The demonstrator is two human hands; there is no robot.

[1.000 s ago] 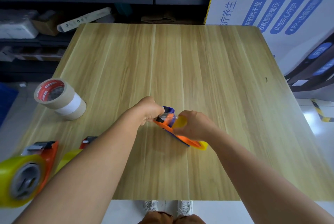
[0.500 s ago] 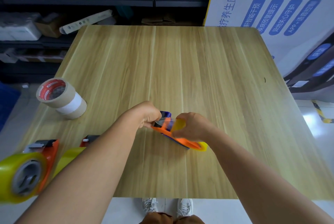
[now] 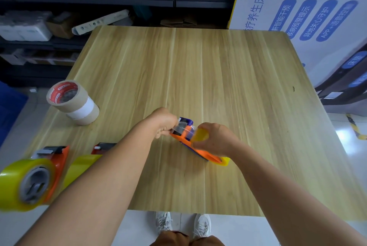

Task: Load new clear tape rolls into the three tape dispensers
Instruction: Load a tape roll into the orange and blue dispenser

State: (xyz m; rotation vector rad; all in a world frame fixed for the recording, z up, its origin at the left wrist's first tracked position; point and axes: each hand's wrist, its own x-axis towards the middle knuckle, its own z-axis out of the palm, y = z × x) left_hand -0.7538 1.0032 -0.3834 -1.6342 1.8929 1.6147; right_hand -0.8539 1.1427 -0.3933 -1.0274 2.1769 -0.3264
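Both hands work over the middle of the wooden table (image 3: pixel 198 67), near its front half. Left hand (image 3: pixel 163 121) has fingers curled, pinching the clear tape end (image 3: pixel 179 127) at the front of the orange dispenser (image 3: pixel 190 143), by its purple blade guard (image 3: pixel 186 121). Right hand (image 3: pixel 215 139) is curled over the yellowish tape roll (image 3: pixel 201 134) seated in that dispenser, gripping roll & frame together; the handle end pokes out below the wrist w/ a yellow tip (image 3: pixel 225 161). Dispenser is tilted, whether it touches the table can't be told.

At the table's front-left corner: 2 more orange dispensers, each w/ a yellowish roll on it, the nearer one (image 3: pixel 29 182) at the edge, the 2nd (image 3: pixel 87 161) partly hidden behind the left forearm. Further back on the left, a stack of 2 brown tape rolls (image 3: pixel 73 102), upright, red-printed core on top. Shelves w/ boxes behind the table, white printed carton at back right.
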